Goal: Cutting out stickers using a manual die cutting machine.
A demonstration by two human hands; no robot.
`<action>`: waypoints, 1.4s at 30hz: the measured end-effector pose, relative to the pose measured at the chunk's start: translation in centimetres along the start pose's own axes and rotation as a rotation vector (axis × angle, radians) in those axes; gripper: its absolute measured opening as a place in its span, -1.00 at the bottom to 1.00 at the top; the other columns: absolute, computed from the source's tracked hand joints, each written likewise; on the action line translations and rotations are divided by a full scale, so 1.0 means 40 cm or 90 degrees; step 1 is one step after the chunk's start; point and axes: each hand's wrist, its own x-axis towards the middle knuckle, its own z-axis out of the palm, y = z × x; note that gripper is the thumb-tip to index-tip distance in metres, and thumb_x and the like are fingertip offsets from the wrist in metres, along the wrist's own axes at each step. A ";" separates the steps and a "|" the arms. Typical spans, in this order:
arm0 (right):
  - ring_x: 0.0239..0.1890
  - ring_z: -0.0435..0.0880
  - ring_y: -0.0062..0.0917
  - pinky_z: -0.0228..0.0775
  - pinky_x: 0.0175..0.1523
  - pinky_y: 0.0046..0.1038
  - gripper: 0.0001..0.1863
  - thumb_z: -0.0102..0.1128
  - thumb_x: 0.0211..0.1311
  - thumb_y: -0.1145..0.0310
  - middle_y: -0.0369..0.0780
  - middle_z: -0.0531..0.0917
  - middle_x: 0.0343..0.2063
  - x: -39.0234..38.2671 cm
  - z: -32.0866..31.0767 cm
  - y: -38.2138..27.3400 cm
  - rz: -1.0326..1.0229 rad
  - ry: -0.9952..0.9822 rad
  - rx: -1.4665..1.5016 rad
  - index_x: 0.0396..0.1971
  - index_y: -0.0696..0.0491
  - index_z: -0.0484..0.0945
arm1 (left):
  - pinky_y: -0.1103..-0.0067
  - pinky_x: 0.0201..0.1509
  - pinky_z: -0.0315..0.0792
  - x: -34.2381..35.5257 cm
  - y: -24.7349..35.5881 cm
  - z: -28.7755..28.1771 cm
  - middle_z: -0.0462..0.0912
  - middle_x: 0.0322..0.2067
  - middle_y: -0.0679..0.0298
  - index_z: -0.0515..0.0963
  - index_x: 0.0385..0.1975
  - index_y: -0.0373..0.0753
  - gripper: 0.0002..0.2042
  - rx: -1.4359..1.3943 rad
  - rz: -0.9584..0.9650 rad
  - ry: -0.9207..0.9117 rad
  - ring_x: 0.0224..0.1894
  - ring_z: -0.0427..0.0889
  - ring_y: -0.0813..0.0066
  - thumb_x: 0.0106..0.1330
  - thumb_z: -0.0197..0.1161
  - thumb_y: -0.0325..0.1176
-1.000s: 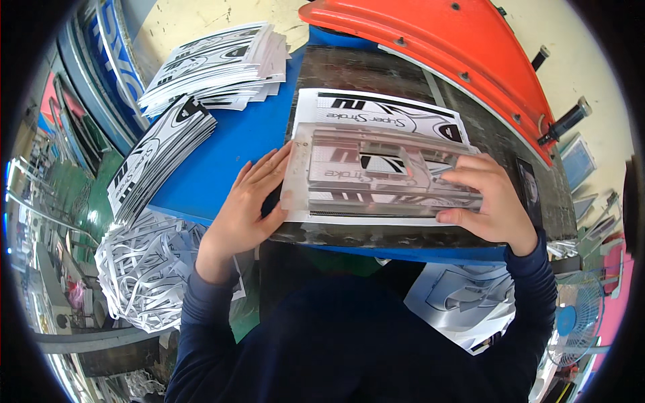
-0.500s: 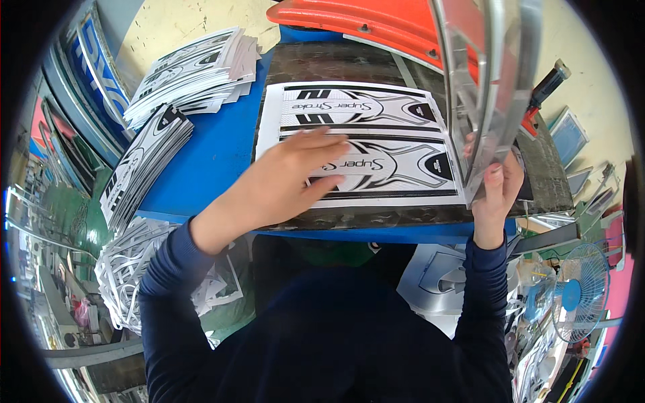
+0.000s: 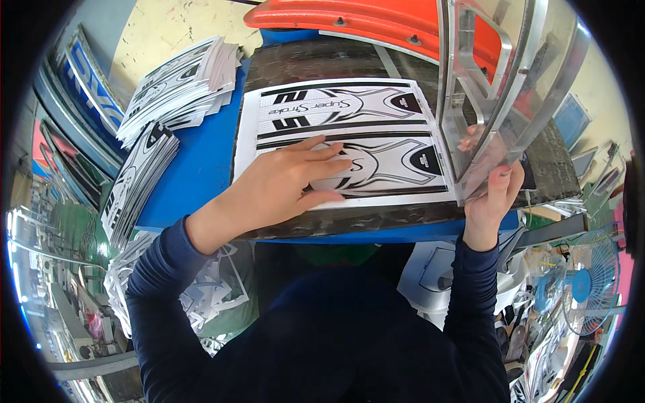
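Note:
A white sheet [image 3: 386, 168] printed with two black-and-grey designs side by side lies on the dark board [image 3: 295, 60] in front of me. My left hand [image 3: 289, 176] rests palm down on the sheet's near-left part, its fingers spread over the nearer design. At the sheet's right edge, my right hand [image 3: 494, 195] grips the lower end of a clear cutting die [image 3: 527, 74] with metal-like rims. The die stands tilted up on edge, leaning to the right. Some right fingers show through its clear body.
An orange-red machine part [image 3: 322, 17] with bolts lies beyond the board. On the blue table [image 3: 201, 148] at left are a stack of printed sheets [image 3: 168, 87] and a stack of narrow cut pieces [image 3: 138, 185]. Paper scraps [image 3: 215, 289] lie below; a blue fan [image 3: 581, 285] stands right.
The die leans further to the right, with my right hand still on it. My left hand's fingers have moved slightly nearer and spread over the nearer design. The whole view has shifted a little.

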 end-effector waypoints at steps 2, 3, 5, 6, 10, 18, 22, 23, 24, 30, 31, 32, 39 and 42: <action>-0.06 0.73 -0.47 0.50 0.14 -0.42 -0.12 0.31 0.33 -0.31 -0.07 0.76 -0.03 0.001 -0.003 0.005 -0.004 0.004 0.027 0.12 0.35 0.61 | 0.30 0.31 0.61 0.014 0.007 0.001 0.73 0.18 0.11 0.73 0.13 -0.16 -0.61 0.027 -0.001 0.000 0.32 0.62 -0.01 0.35 0.47 -0.19; -0.06 0.73 -0.47 0.50 0.14 -0.41 -0.12 0.31 0.33 -0.32 -0.06 0.76 -0.03 0.001 -0.005 0.007 -0.005 0.013 0.039 0.11 0.35 0.61 | 0.30 0.20 0.64 0.023 0.013 0.005 0.79 0.00 0.04 0.75 0.00 -0.21 -0.76 0.004 0.018 0.066 0.13 0.74 -0.03 0.42 0.39 -0.30; -0.02 0.65 -0.35 0.43 0.15 -0.27 -0.18 0.20 0.46 -0.24 0.04 0.68 0.04 0.002 -0.010 0.010 -0.023 -0.028 0.042 0.16 0.36 0.54 | 0.28 0.11 0.64 0.046 0.011 -0.002 0.78 -0.10 -0.04 0.74 -0.04 -0.25 -0.79 -0.019 -0.103 0.025 0.03 0.75 -0.07 0.45 0.34 -0.33; 0.01 0.60 -0.29 0.39 0.15 -0.20 -0.21 0.15 0.52 -0.21 0.08 0.64 0.08 0.001 -0.011 0.010 -0.031 -0.045 0.045 0.19 0.36 0.51 | 0.27 0.07 0.63 0.058 0.005 -0.007 0.77 -0.14 -0.08 0.73 -0.06 -0.27 -0.81 -0.029 -0.131 0.028 -0.02 0.75 -0.09 0.47 0.31 -0.34; -0.01 0.59 -0.29 0.37 0.16 -0.20 -0.21 0.12 0.54 -0.21 0.08 0.63 0.07 0.002 -0.012 0.013 -0.037 -0.043 0.046 0.18 0.37 0.51 | 0.33 -0.15 0.54 0.092 -0.062 -0.032 0.72 -0.28 -0.13 0.66 -0.09 -0.38 -0.78 -0.070 -0.199 0.147 -0.22 0.68 -0.17 0.56 0.21 -0.33; -0.04 0.71 -0.37 0.50 0.17 -0.30 -0.12 0.29 0.38 -0.27 0.00 0.72 0.03 -0.014 -0.034 0.049 -0.020 0.054 0.084 0.20 0.36 0.55 | 0.55 0.01 0.57 -0.071 -0.116 -0.047 0.79 -0.09 0.12 0.59 0.17 -0.40 -0.73 -0.623 -0.373 0.516 -0.10 0.74 0.49 0.65 0.09 -0.39; 0.04 0.64 -0.31 0.36 0.25 -0.22 -0.01 0.10 0.40 -0.40 0.01 0.69 0.00 -0.014 -0.064 0.077 -0.013 0.077 0.004 0.19 0.40 0.54 | 0.53 0.11 0.62 -0.194 -0.137 -0.136 0.71 0.11 0.23 0.49 0.31 -0.35 -0.68 -0.624 -0.182 0.925 0.01 0.75 0.45 0.66 0.09 -0.44; 0.07 0.60 -0.31 0.30 0.30 -0.21 0.01 0.00 0.43 -0.43 -0.01 0.66 0.02 -0.011 -0.072 0.082 -0.014 0.075 -0.005 0.20 0.41 0.53 | 0.52 0.11 0.62 -0.239 -0.146 -0.173 0.71 0.12 0.22 0.48 0.33 -0.33 -0.67 -0.550 -0.137 0.998 0.03 0.75 0.44 0.65 0.10 -0.44; 0.09 0.58 -0.32 0.26 0.32 -0.22 0.01 -0.06 0.45 -0.43 -0.01 0.63 0.08 -0.011 -0.079 0.085 -0.008 0.081 -0.008 0.21 0.40 0.52 | 0.50 0.11 0.63 -0.288 -0.156 -0.206 0.70 0.13 0.21 0.47 0.34 -0.32 -0.66 -0.472 -0.046 1.035 0.05 0.75 0.44 0.65 0.11 -0.45; 0.09 0.53 -0.33 0.25 0.28 -0.26 -0.06 -0.16 0.54 -0.38 -0.05 0.57 0.16 -0.006 -0.101 0.092 -0.020 0.047 0.025 0.26 0.35 0.47 | 0.07 0.49 0.25 -0.604 -0.253 -0.299 0.63 0.33 0.23 0.65 0.27 -0.14 -0.66 0.379 -0.459 0.903 0.32 0.63 0.24 0.59 0.11 -0.44; 0.09 0.52 -0.33 0.25 0.27 -0.27 -0.07 -0.17 0.54 -0.37 -0.06 0.56 0.17 -0.007 -0.100 0.094 -0.015 0.064 0.038 0.25 0.34 0.47 | -0.07 0.54 0.09 -0.641 -0.269 -0.283 0.62 0.35 0.26 0.67 0.26 -0.08 -0.65 0.479 -0.528 0.781 0.39 0.57 0.18 0.57 0.11 -0.43; 0.10 0.51 -0.33 0.25 0.27 -0.27 -0.08 -0.16 0.55 -0.37 -0.05 0.56 0.17 -0.007 -0.101 0.096 -0.012 0.051 0.039 0.24 0.33 0.47 | -0.20 0.60 -0.08 -0.666 -0.285 -0.263 0.61 0.37 0.29 0.69 0.25 -0.01 -0.63 0.564 -0.641 0.635 0.45 0.51 0.13 0.54 0.12 -0.42; 0.10 0.49 -0.30 0.26 0.25 -0.22 -0.16 -0.08 0.56 -0.31 0.03 0.52 0.15 -0.003 -0.117 0.103 -0.031 -0.002 0.032 0.16 0.33 0.50 | 0.10 0.62 0.08 -0.529 -0.263 -0.141 0.58 0.36 0.05 0.64 0.25 -0.21 -0.55 0.189 -0.457 0.562 0.49 0.45 0.05 0.34 0.16 -0.49; 0.10 0.54 -0.26 0.31 0.24 -0.19 -0.22 0.02 0.55 -0.23 0.08 0.57 0.12 0.001 -0.111 0.108 -0.052 -0.002 0.046 0.18 0.31 0.53 | 0.14 0.61 0.17 -0.333 -0.221 -0.129 0.53 0.39 -0.01 0.42 0.47 -0.20 -0.41 0.092 -0.223 0.308 0.51 0.39 -0.02 0.42 0.30 -0.34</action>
